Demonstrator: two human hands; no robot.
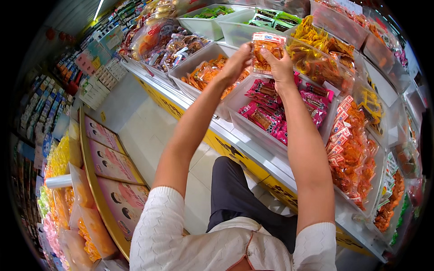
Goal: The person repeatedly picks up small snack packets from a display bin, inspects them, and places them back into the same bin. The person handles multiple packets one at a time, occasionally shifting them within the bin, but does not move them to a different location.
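Observation:
Both my hands hold up a clear plastic snack packet (263,64) with orange contents and a red-and-white header. My left hand (240,62) grips its left edge, while my right hand (279,67) pinches the right side, thumb across the front. Under my right forearm is a translucent bin (257,137) of pink snack packets (262,117). Left of it, partly behind my left forearm, another bin (176,73) holds orange packets (206,73). On the right, header-topped orange packets (351,155), similar to the held one, fill a bin in rows.
Yellow-wrapped snacks (320,40) and green packets (274,18) sit in bins farther back. The display counter (237,135) has a white edge and yellow front. Across the tiled aisle (152,125) stands a gold-framed candy stand (98,189). Stocked shelves (47,98) line the far left.

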